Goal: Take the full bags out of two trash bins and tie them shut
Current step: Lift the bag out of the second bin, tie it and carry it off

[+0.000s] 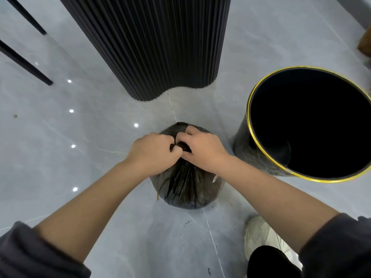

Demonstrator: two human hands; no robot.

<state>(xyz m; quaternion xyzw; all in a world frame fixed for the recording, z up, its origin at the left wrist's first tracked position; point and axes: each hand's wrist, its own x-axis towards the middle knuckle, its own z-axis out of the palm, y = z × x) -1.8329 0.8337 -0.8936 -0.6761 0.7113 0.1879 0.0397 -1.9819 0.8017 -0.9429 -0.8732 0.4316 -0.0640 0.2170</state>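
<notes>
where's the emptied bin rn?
Head view, right side: the black gold-rimmed bin stands upright on the grey floor, just right of the black trash bag both hands grip.

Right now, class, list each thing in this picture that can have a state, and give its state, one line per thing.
trash bag: out of the bin, standing on the floor, neck gathered, knot hidden by the hands.
trash bin: upright, open-topped, no bag over its rim.
left hand: grips the bag's neck.
right hand: grips the bag's neck.
</notes>
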